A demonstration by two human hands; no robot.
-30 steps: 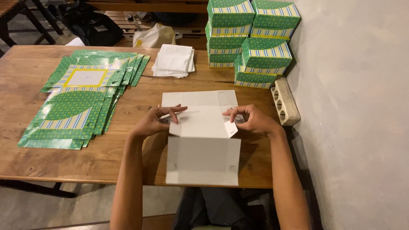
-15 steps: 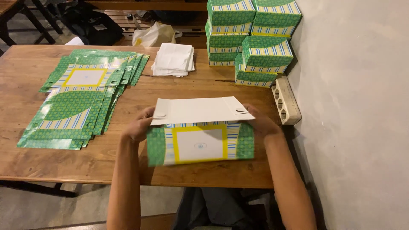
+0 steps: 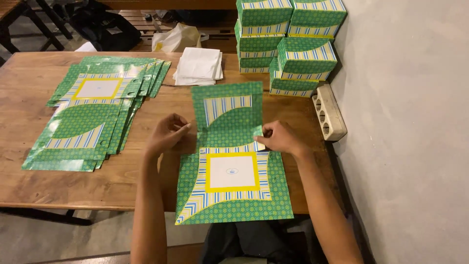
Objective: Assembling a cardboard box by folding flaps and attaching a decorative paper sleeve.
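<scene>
— Left hand (image 3: 168, 134)?
— Pinching the left edge of the flat green box blank (image 3: 229, 161), fingers closed on a side flap.
— Right hand (image 3: 281, 138)?
— Gripping the small right flap. Blank spread printed side up at the near edge of the table (image 3: 29, 186), right of the stack of blanks (image 3: 93, 112).

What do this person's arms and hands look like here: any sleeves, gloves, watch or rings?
Both forearms are bare up to the bottom edge of the picture, with no sleeves in view. The left hand and the right hand wear no gloves. No watch, bracelet or band shows on either wrist. No ring can be made out, though the fingers are too small to be sure.
</scene>
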